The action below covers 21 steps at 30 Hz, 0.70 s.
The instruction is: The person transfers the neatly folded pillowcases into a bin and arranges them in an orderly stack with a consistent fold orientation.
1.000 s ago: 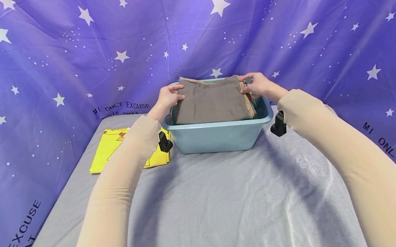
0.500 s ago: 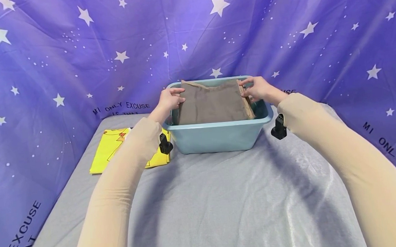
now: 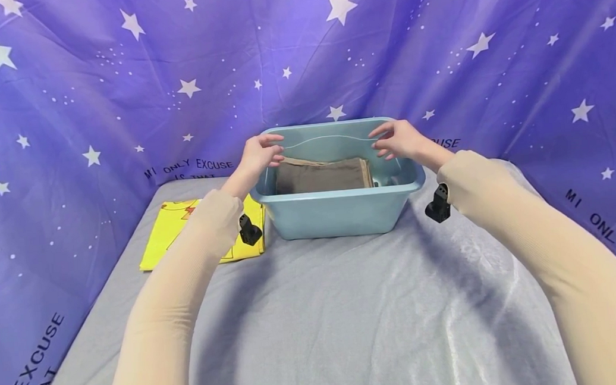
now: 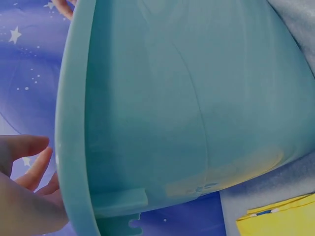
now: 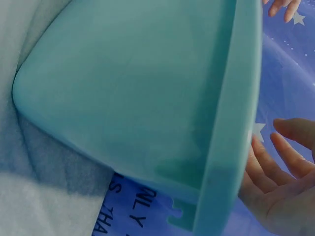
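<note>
A folded grey-brown cloth (image 3: 323, 176) with a tan edge lies low inside the blue-green plastic basin (image 3: 336, 214). Over the basin's left end is my left hand (image 3: 258, 155), its fingers spread and nothing between them. My right hand (image 3: 399, 139) hovers likewise above the right end, fingers apart and holding nothing. Each wrist view looks at the basin's outer wall, with the left hand (image 4: 32, 189) and the right hand (image 5: 283, 179) beyond the rim. The basin's front wall hides the lower part of the cloth.
To the left of the basin a folded yellow cloth (image 3: 182, 234) with a printed design lies on the grey covered table (image 3: 359, 308), partly behind my left forearm. A purple star-patterned curtain (image 3: 234, 54) hangs close behind the basin.
The folded grey-brown cloth was held between both hands at the basin's rim; it has dropped down into the basin. Both hands have let go and stay near the rim.
</note>
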Each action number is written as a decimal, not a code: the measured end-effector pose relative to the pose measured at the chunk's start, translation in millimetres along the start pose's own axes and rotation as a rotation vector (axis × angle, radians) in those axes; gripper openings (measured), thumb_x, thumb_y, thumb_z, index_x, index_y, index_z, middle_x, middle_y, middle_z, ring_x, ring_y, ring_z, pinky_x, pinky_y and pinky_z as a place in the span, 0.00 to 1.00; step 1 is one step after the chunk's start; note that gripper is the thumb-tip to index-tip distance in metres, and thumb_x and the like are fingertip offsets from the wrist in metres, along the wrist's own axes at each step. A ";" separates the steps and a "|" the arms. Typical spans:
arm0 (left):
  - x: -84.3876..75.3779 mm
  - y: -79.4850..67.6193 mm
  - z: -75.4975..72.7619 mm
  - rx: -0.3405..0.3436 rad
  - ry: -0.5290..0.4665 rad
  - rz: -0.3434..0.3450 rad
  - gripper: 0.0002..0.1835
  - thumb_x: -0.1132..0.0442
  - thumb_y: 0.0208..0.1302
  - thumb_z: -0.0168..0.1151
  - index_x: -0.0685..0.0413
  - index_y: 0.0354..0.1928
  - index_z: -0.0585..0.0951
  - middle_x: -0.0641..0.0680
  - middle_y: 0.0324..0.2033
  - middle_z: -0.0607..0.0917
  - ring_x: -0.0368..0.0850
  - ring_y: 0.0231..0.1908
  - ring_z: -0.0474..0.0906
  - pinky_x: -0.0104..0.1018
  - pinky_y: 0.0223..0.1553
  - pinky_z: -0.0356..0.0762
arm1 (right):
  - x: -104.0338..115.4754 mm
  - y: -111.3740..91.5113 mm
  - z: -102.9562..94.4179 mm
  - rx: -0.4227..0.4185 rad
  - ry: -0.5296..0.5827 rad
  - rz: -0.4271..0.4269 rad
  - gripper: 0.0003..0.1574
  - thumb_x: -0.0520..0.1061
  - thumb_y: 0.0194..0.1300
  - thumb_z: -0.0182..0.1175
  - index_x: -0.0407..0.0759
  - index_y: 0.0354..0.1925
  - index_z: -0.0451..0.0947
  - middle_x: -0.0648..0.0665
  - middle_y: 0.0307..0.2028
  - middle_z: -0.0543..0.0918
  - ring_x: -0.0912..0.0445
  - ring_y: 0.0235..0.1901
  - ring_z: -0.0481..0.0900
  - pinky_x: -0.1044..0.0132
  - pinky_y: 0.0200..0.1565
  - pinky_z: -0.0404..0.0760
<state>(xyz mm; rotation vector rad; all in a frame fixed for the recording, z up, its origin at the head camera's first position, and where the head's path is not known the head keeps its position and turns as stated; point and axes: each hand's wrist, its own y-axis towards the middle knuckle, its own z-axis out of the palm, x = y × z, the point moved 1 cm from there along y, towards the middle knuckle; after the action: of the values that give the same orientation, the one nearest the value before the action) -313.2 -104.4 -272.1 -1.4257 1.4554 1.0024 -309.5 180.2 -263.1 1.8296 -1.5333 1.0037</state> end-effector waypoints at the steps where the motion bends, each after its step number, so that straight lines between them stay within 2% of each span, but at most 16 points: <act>1: -0.5 -1.3 -0.1 0.005 0.004 0.003 0.18 0.72 0.59 0.51 0.60 0.52 0.74 0.64 0.47 0.77 0.53 0.38 0.79 0.35 0.37 0.77 | 0.1 -0.9 0.5 -0.004 -0.002 -0.007 0.22 0.35 0.60 0.51 0.29 0.53 0.68 0.32 0.41 0.78 0.64 0.21 0.77 0.71 0.26 0.78; 9: -2.9 -14.6 -1.2 0.022 0.034 0.072 0.17 0.71 0.60 0.50 0.59 0.52 0.74 0.63 0.45 0.78 0.49 0.36 0.78 0.33 0.36 0.77 | 3.6 -12.6 5.8 -0.034 -0.047 -0.113 0.20 0.36 0.59 0.53 0.30 0.50 0.70 0.30 0.42 0.78 0.60 0.25 0.80 0.67 0.30 0.79; 13: -2.9 -20.6 -0.9 0.034 0.033 0.107 0.18 0.70 0.60 0.50 0.59 0.53 0.73 0.64 0.45 0.78 0.53 0.39 0.77 0.35 0.38 0.76 | 7.1 -20.3 9.3 -0.044 -0.058 -0.165 0.19 0.38 0.60 0.54 0.31 0.50 0.71 0.31 0.40 0.78 0.61 0.25 0.78 0.64 0.33 0.79; 18: -4.1 -29.4 -0.9 0.036 0.033 0.166 0.18 0.70 0.60 0.51 0.62 0.53 0.73 0.64 0.45 0.78 0.57 0.42 0.76 0.38 0.39 0.76 | 9.7 -28.7 17.3 -0.051 -0.087 -0.251 0.18 0.38 0.60 0.54 0.32 0.49 0.72 0.31 0.40 0.78 0.63 0.25 0.77 0.69 0.31 0.78; 21: -3.5 -34.0 -1.4 0.036 0.036 0.218 0.18 0.71 0.60 0.51 0.63 0.53 0.72 0.66 0.45 0.78 0.58 0.42 0.76 0.39 0.40 0.76 | 10.3 -33.5 22.8 -0.071 -0.124 -0.305 0.17 0.37 0.58 0.54 0.33 0.48 0.73 0.33 0.40 0.79 0.58 0.27 0.78 0.70 0.31 0.76</act>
<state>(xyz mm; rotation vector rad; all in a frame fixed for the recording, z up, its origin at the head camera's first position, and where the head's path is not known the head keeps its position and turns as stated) -279.3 -105.7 -267.8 -1.2852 1.6747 1.0830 -271.6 162.9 -266.0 2.0304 -1.2874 0.6966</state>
